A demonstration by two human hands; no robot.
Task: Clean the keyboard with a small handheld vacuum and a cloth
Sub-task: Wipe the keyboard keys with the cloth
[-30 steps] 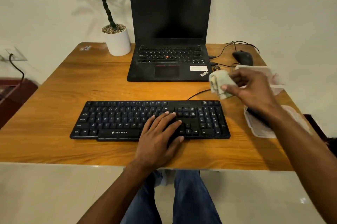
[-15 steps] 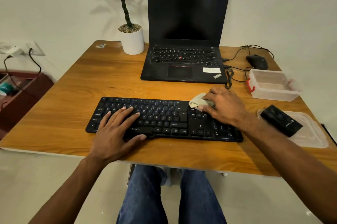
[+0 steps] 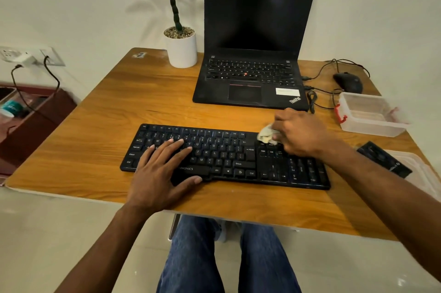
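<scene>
One keyboard (image 3: pixel 238 159), one cloth (image 3: pixel 266 134), two hands

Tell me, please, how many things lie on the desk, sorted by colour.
Black: 4, the keyboard, laptop, mouse, handheld vacuum
White: 1, plant pot
Clear: 2, box, lid
Pale: 1, cloth
Total: 8

**Materials and finishes on the desk**

The table (image 3: pixel 100 125) is glossy wood grain. The matt black plastic keyboard (image 3: pixel 226 159) meets a soft crumpled cloth (image 3: pixel 266 134). At two o'clock sits a clear plastic box (image 3: pixel 372 120); the pot (image 3: pixel 182 51) looks smooth, white.
</scene>
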